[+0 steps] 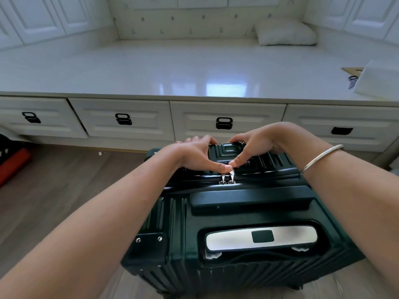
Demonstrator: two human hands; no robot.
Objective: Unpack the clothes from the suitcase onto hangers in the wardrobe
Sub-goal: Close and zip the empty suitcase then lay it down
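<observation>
A dark green hard-shell suitcase (233,214) stands upright on the wooden floor right below me, zipped closed, its silver telescopic handle facing up. Two silver zipper pulls (226,179) meet side by side on its top edge. My left hand (194,156) pinches the left pull with the thumb, its other fingers curled over the case's far edge. My right hand (254,146) pinches the right pull in the same way; a silver bangle circles that wrist. No clothes or hangers show.
A white glossy platform (151,67) with a row of black-handled drawers (224,123) runs just beyond the suitcase. White wardrobe doors (36,20) stand at the back left and right. A pillow (285,33) lies far right; a red object (13,167) sits on the floor at left.
</observation>
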